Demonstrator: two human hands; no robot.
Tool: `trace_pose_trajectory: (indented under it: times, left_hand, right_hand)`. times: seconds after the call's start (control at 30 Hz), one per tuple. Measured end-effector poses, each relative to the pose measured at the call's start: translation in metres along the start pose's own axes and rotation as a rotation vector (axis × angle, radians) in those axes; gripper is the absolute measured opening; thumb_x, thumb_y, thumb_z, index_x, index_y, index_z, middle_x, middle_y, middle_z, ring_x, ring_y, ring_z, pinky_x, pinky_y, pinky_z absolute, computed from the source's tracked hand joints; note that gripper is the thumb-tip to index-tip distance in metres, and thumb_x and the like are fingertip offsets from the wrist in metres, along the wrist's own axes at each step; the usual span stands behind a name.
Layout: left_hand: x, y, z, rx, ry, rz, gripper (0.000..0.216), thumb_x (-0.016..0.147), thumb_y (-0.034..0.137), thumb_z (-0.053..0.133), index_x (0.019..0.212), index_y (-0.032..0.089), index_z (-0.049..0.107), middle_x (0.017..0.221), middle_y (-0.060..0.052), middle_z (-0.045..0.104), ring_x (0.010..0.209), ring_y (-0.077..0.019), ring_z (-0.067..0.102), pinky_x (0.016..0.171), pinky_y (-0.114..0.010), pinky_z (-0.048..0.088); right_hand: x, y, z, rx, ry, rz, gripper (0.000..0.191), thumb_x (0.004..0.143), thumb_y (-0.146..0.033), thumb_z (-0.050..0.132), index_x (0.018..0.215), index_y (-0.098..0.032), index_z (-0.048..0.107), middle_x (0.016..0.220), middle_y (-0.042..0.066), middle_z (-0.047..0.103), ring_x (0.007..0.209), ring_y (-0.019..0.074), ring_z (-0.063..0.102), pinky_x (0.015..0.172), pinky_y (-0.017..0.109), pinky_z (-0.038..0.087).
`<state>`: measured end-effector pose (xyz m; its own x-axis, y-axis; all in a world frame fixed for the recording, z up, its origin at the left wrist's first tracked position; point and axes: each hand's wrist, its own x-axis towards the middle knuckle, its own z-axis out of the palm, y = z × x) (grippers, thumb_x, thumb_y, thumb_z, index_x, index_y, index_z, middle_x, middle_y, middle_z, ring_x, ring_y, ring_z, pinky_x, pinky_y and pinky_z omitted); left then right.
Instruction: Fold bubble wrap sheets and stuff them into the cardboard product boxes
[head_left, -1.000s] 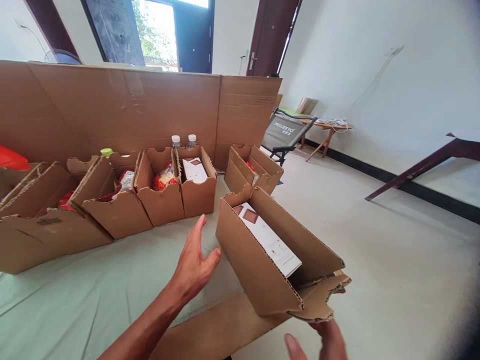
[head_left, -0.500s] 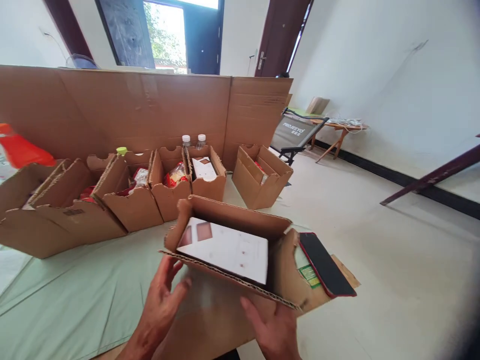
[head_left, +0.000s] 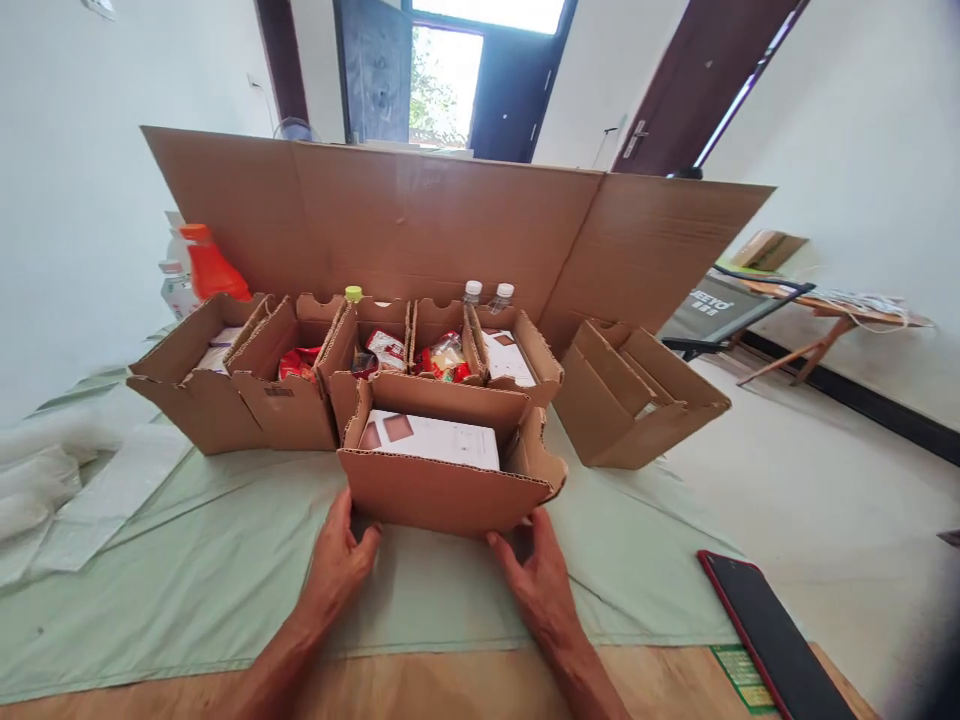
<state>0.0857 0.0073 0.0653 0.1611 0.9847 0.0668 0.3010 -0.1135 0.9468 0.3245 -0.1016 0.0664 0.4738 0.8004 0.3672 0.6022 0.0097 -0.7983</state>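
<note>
A small open cardboard box (head_left: 442, 490) sits on the pale green sheet (head_left: 187, 560) in front of me. Inside it lies a flat white package (head_left: 431, 438) with two brown squares printed on it. My left hand (head_left: 337, 560) grips the box's lower left corner, fingers curled against its side. My right hand (head_left: 536, 575) holds the lower right corner the same way. Both hands touch the box where it meets the sheet.
Behind stands a row of several open cardboard boxes (head_left: 285, 385) with snack packs and bottles, backed by a tall cardboard wall (head_left: 420, 220). Another open box (head_left: 637, 395) sits right. An orange bottle (head_left: 206, 265) stands far left. A dark phone (head_left: 772, 635) lies at lower right.
The box was held up tilted in the air; it has come down onto the green sheet, turned to face me, with both hands at its lower corners. The view has swung left.
</note>
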Motion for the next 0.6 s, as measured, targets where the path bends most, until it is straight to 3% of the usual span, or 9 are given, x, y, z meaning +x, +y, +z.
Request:
trace_pose_trajectory:
  times: [0.1,0.17,0.2,0.3,0.37,0.5,0.6]
  left_hand:
    - [-0.001,-0.001,0.002,0.043,-0.002,0.011,0.056,0.076,0.029,0.055,0.13,0.013,0.056,0.102,-0.007,0.068,0.056,-0.013,0.048,0.055,-0.029,0.042]
    - [0.0,0.001,0.002,0.047,-0.009,0.019,0.058,0.075,0.028,0.054,0.131,0.013,0.055,0.104,-0.009,0.067,0.059,-0.0139,0.05,0.054,-0.028,0.041]
    - [0.001,0.001,0.001,0.047,-0.011,0.019,0.058,0.075,0.027,0.054,0.131,0.013,0.055,0.105,-0.009,0.067,0.062,-0.0147,0.052,0.055,-0.028,0.04]
    - [0.001,0.002,0.0,0.045,-0.022,0.017,0.058,0.075,0.025,0.054,0.132,0.015,0.056,0.106,-0.008,0.066,0.071,-0.0174,0.057,0.056,-0.027,0.04]
    - [0.0,0.001,0.0,0.037,-0.024,0.023,0.057,0.076,0.025,0.054,0.133,0.015,0.056,0.106,-0.009,0.066,0.073,-0.0186,0.057,0.057,-0.028,0.041]
    - [-0.003,-0.002,0.001,0.027,-0.008,0.058,0.056,0.077,0.024,0.055,0.133,0.015,0.056,0.109,-0.01,0.066,0.079,-0.0205,0.058,0.059,-0.029,0.043]
    - [-0.004,-0.003,0.001,0.037,0.002,0.07,0.056,0.079,0.023,0.055,0.134,0.016,0.055,0.112,-0.01,0.066,0.076,-0.0186,0.057,0.059,-0.028,0.042]
  right_hand:
    - [-0.002,-0.023,-0.033,-0.134,0.142,-0.102,0.061,0.096,-0.042,0.059,0.15,-0.02,0.043,0.149,0.017,0.053,0.134,0.0334,0.054,0.106,0.054,0.048]
    - [0.01,-0.054,-0.058,-0.216,0.205,-0.283,0.061,0.098,-0.04,0.057,0.154,-0.022,0.041,0.155,0.016,0.048,0.141,0.0349,0.047,0.11,0.056,0.041]
    - [0.019,-0.071,-0.067,-0.31,0.174,-0.383,0.059,0.099,-0.041,0.056,0.154,-0.023,0.043,0.15,0.015,0.053,0.14,0.0348,0.047,0.111,0.055,0.038]
    - [0.053,-0.117,-0.079,-0.619,-0.055,-0.672,0.054,0.101,-0.053,0.05,0.141,-0.018,0.057,0.129,0.016,0.069,0.128,0.0364,0.057,0.108,0.056,0.039]
    - [0.075,-0.135,-0.072,-0.782,-0.206,-0.747,0.063,0.098,-0.065,0.047,0.125,-0.012,0.066,0.11,0.019,0.074,0.111,0.0382,0.065,0.099,0.057,0.045]
    - [0.102,-0.147,-0.05,-0.903,-0.503,-0.631,0.068,0.087,-0.079,0.053,0.093,-0.014,0.072,0.083,0.017,0.074,0.086,0.036,0.068,0.083,0.054,0.053]
    - [0.111,-0.148,-0.042,-0.841,-0.61,-0.563,0.056,0.083,-0.072,0.066,0.095,-0.018,0.071,0.092,0.014,0.075,0.091,0.0341,0.068,0.084,0.05,0.053]
